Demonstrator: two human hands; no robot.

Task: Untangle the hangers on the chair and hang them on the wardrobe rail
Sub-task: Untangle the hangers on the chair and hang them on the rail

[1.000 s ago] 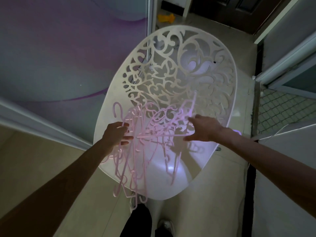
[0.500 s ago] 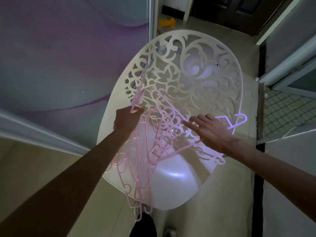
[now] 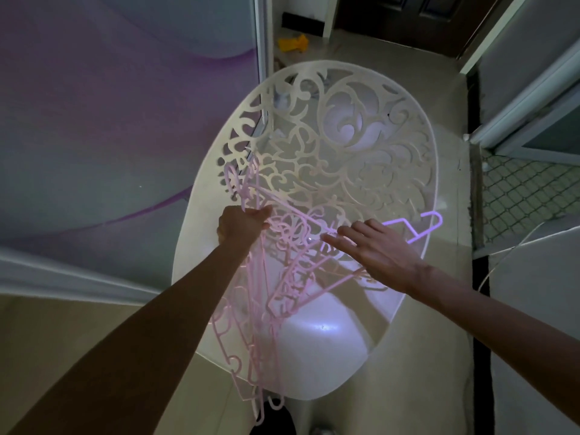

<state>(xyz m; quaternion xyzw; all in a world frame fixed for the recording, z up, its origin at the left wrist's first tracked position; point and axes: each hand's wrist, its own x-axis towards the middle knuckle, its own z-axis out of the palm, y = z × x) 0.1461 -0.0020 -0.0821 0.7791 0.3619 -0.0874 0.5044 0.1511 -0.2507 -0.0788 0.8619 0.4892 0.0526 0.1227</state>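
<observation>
Over the white chair [image 3: 392, 158], left hand [image 3: 241, 224] gripping tangled pink hangers [image 3: 282, 277], right hand [image 3: 373, 249] released, fingers spread.

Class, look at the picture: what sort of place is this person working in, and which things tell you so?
Probably a room in a home, near a doorway: a white plastic chair with a scroll-cut back, a tangle of pink plastic clothes hangers, a tiled floor and a dark wooden door.

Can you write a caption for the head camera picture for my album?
Left hand grips tangled pale pink plastic hangers above a white cut-out plastic chair; right hand reaches in, fingers straight.
</observation>
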